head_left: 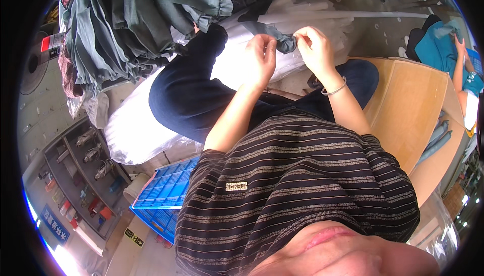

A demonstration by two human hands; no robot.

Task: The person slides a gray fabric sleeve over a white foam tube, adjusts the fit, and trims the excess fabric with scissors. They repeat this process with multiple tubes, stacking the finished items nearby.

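In front of my crossed legs, both hands are raised over a gathered dark grey-green fabric piece (286, 43), which looks like a ruffled cuff. My left hand (261, 60) pinches its left side between thumb and fingers. On the other side, my right hand (315, 50) has its thumb and fingertips closed at the fabric's edge. A darker strip of cloth runs from it up and to the left. Close by at the upper left hangs a big heap of similar grey-green garments (126, 19), some with gathered cuffs.
Clear plastic-wrapped white bundles (136, 125) lie beneath and beyond my legs. To my left stand a blue plastic crate (166, 185) and a shelf (88, 175) with small items. An open cardboard box (408, 105) is at my right. Another person in teal clothes (438, 49) sits farther right.
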